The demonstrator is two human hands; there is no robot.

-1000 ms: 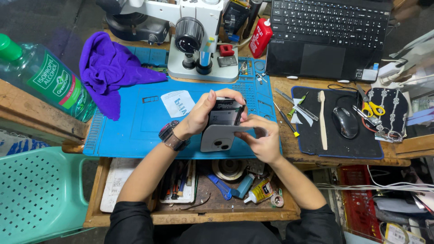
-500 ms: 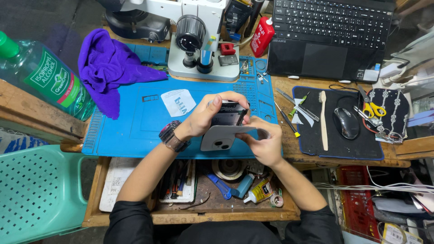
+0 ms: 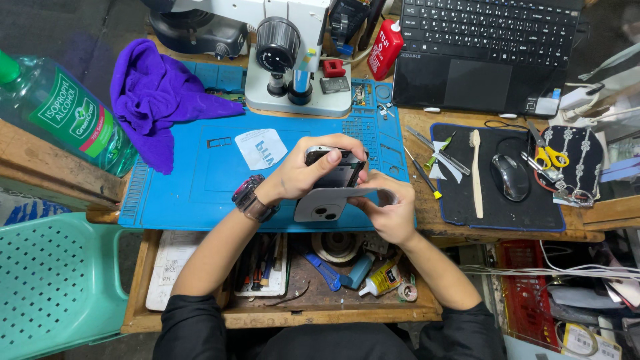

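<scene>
Mat (image 3: 200,180) under my hands, microscope (image 3: 287,60) behind it. Phone (image 3: 333,170) is clamped in my left hand (image 3: 303,175), tilted lower than a second ago. Its grey back cover (image 3: 327,203) has swung further open, pinched by my right hand (image 3: 390,213). Phone's insides are hidden behind fingers; any cable can't be made out.

The left hand (image 3: 308,175) covers most of the dark phone body (image 3: 337,172), so its inside can't be read. The right hand (image 3: 390,215) hides one end of the grey back cover (image 3: 325,204). The microscope (image 3: 280,47) is cut off at the far edge, the bottle (image 3: 57,113) and green chair (image 3: 50,287) at the left. Drawer (image 3: 293,293) clutter is too jumbled to sort.
</scene>
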